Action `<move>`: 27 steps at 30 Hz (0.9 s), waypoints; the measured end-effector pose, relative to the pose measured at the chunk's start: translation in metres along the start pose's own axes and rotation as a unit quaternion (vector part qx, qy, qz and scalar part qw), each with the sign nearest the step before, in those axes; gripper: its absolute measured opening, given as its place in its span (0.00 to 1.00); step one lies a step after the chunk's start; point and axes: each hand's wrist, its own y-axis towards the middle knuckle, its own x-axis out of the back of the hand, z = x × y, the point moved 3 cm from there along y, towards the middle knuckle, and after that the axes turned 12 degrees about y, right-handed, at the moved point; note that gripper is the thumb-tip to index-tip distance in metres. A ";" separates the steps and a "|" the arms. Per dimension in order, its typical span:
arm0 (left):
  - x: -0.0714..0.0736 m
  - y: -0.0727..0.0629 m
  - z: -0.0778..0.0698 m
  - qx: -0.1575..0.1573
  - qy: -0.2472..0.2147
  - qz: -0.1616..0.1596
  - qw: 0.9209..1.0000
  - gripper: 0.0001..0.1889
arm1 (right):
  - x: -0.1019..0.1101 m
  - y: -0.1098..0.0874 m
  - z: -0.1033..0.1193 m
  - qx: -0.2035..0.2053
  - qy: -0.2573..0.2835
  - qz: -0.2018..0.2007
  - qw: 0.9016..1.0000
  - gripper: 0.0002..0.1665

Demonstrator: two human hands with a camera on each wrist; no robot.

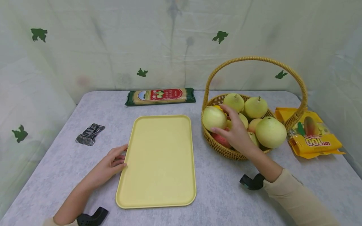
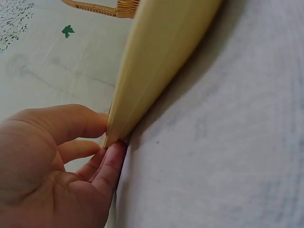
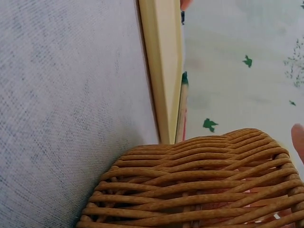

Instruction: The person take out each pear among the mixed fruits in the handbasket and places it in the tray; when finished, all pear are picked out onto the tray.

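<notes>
A pale yellow rectangular tray [image 1: 159, 160] lies on the table. At its left edge my left hand [image 1: 108, 164] pinches the rim, with the thumb [image 2: 83, 124] on one side and fingertips [image 2: 114, 161] under it in the left wrist view. To the right stands a wicker basket [image 1: 223, 151] with a tall arched handle, filled with fruit. Over its left side reaches my right hand [image 1: 238, 135], thumb and fingers spread around a round pale-green pear [image 1: 214, 118]. Whether they touch the pear is unclear. The right wrist view shows mostly basket weave [image 3: 199, 190] and one fingertip [image 3: 298, 140].
Other pears [image 1: 271, 131] and a red fruit [image 1: 221, 140] fill the basket. A yellow snack bag [image 1: 316, 135] lies right of it. A pack of pasta [image 1: 161, 96] lies behind the tray, and a black mesh bundle [image 1: 90, 134] on the left. A pale curtain [image 1: 113, 47] hangs behind the table.
</notes>
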 end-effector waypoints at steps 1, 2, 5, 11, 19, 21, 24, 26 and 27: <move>0.000 0.000 0.001 0.003 -0.002 0.002 1.000 0.33 | -0.001 0.001 0.000 -0.004 0.000 0.002 1.000 0.47; 0.000 0.000 0.001 0.006 -0.004 0.004 1.000 0.33 | -0.001 0.002 0.000 -0.009 0.002 0.005 1.000 0.46; 0.000 -0.001 0.003 0.008 -0.010 0.008 1.000 0.33 | -0.003 0.004 -0.001 -0.023 0.012 0.013 1.000 0.46; -0.001 -0.001 0.004 0.006 -0.021 0.010 1.000 0.33 | -0.005 0.009 -0.004 -0.039 0.010 0.025 0.999 0.45; -0.001 0.000 0.005 0.007 -0.025 0.013 1.000 0.33 | -0.005 0.011 -0.003 -0.072 -0.003 0.032 0.997 0.46; -0.001 -0.001 0.005 0.005 -0.025 0.012 1.000 0.33 | -0.005 0.012 -0.002 -0.083 -0.003 0.030 0.996 0.46; -0.001 -0.001 0.005 0.003 -0.027 0.011 1.000 0.33 | -0.005 0.013 -0.001 -0.092 -0.004 0.019 0.996 0.45; -0.001 -0.001 0.005 0.004 -0.030 0.011 0.999 0.33 | -0.005 0.013 0.000 -0.090 -0.002 0.005 0.996 0.44; -0.001 0.000 0.006 0.006 -0.032 0.012 0.999 0.33 | -0.005 0.012 0.001 -0.086 -0.001 -0.003 0.996 0.44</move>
